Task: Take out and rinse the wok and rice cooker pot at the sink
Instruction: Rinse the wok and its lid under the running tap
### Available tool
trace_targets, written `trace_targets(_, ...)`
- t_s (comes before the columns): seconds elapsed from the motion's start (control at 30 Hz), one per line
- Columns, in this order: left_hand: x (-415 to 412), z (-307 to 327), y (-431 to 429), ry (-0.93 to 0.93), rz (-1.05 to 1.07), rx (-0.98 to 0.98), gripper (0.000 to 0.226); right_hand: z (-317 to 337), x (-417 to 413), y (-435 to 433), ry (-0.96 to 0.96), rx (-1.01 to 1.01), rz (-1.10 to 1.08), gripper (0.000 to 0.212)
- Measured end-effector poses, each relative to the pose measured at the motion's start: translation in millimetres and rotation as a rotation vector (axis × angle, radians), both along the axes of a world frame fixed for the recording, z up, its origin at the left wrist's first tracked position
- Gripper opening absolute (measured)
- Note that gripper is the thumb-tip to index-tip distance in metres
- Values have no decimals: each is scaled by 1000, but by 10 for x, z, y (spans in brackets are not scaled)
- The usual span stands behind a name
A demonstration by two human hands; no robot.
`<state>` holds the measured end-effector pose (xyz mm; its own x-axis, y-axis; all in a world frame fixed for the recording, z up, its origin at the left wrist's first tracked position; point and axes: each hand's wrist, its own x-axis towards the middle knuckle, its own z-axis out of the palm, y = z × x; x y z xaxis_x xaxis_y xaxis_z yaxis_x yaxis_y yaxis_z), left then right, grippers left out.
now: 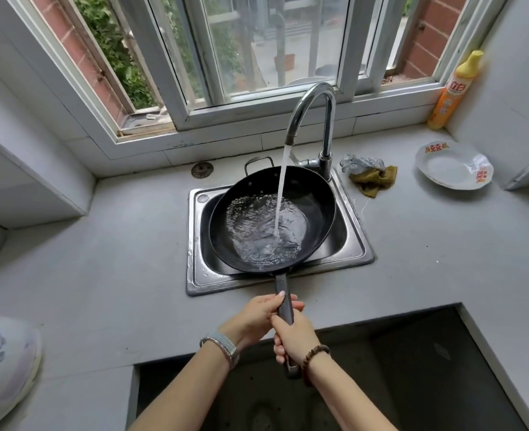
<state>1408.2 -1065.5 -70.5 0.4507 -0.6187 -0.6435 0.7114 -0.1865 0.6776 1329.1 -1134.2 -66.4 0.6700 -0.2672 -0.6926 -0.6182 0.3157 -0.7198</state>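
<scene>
A black wok (316, 194) hangs over the steel sink (355, 244), tilted slightly, with water pooled in its bowl. A stream runs from the curved chrome faucet (311, 104) into it. Both hands grip the wok's long dark handle (283, 301): my left hand (258, 312) holds it nearer the pan, my right hand (294, 337) just behind, closer to me. A small loop handle shows at the wok's far rim. No rice cooker pot can be seen.
Behind the sink lie a steel scourer and a brown cloth (373, 178). A white plate (454, 166) sits at the right, a yellow dish-soap bottle (453, 94) on the sill corner. A pale appliance (2, 368) stands at the left edge. A dark recess opens below my arms.
</scene>
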Motion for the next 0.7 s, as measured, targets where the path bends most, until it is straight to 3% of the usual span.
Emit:
trace_targets(0.17, 7, -6, 20, -15, -1, -4, 29, 20, 0, -6, 22, 18, 17, 13)
trace_targets(0.5, 44, 7, -36, -115, 25, 98, 19, 129, -47, -66, -69, 391, -63, 16)
trace_targets(0.7, 68, 33, 27, -112, -18, 85, 26, 136, -28, -21, -52, 371, -54, 12)
